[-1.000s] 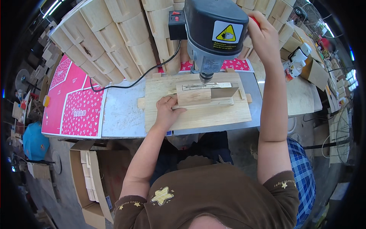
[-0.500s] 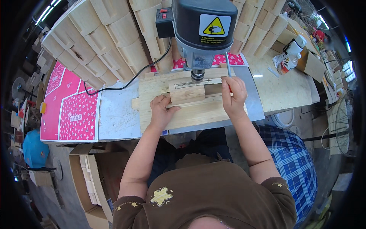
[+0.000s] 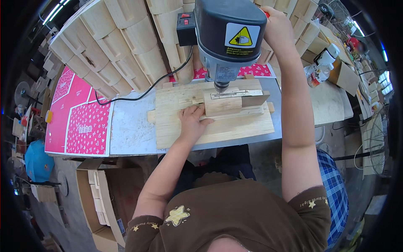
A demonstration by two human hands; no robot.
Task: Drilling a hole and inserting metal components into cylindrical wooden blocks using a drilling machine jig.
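A dark drill press (image 3: 231, 31) stands at the table's middle, its chuck (image 3: 221, 87) directly over a pale wooden block (image 3: 222, 106). The block has a rounded front face and a narrow slotted strip (image 3: 239, 94) along its top. My left hand (image 3: 194, 122) presses its bent fingers against the block's left end, thumb along the front. A flat board (image 3: 256, 100) projects from the right end. All this rests on a wooden base board (image 3: 176, 132). Raised beside the drill head, my right hand (image 3: 277, 25) is closed around a red-tipped lever (image 3: 267, 14), mostly hidden.
Stacked wooden blocks (image 3: 105, 46) form tall columns behind the drill. A black cable (image 3: 147, 89) loops left across the table. Pink printed sheets (image 3: 86, 130) cover the left end. Bottles (image 3: 321, 69) stand at right; an open carton (image 3: 94, 210) lies below the table's left.
My right hand has swung up and away from the block's right side, taking the lever up with it. The block and my left hand have shifted right along the base board.
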